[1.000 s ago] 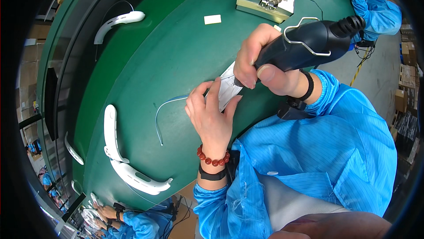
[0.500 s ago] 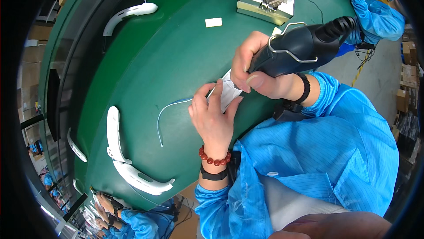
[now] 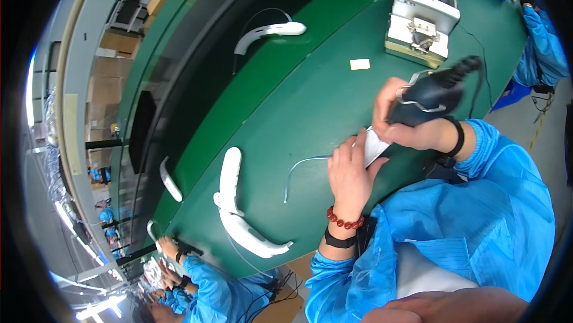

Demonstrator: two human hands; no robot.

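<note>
My right hand (image 3: pixel 412 131) is closed around a black heat gun (image 3: pixel 425 101), a corded tool with a bent metal wire stand; its tip is hidden behind my fingers. Just below, my left hand (image 3: pixel 351 171) presses its fingers on a white piece (image 3: pixel 375 145) lying at the green table. The right fingertips are close over the same piece; whether they touch it I cannot tell. A thin blue-grey cable (image 3: pixel 296 165) runs left from under my left fingers and curls toward me on the table.
Joined curved white housings (image 3: pixel 230 174) lie to the left, another white housing (image 3: pixel 271 30) farther back. A white and metal machine (image 3: pixel 421 15) stands at the far right, near a small pale card (image 3: pixel 360 64). Co-workers' blue sleeves (image 3: pixel 209 284) show lower left and upper right (image 3: pixel 546 42).
The view has swung, so the table and both hands appear farther right. My hands keep about the same hold on the heat gun and white piece.
</note>
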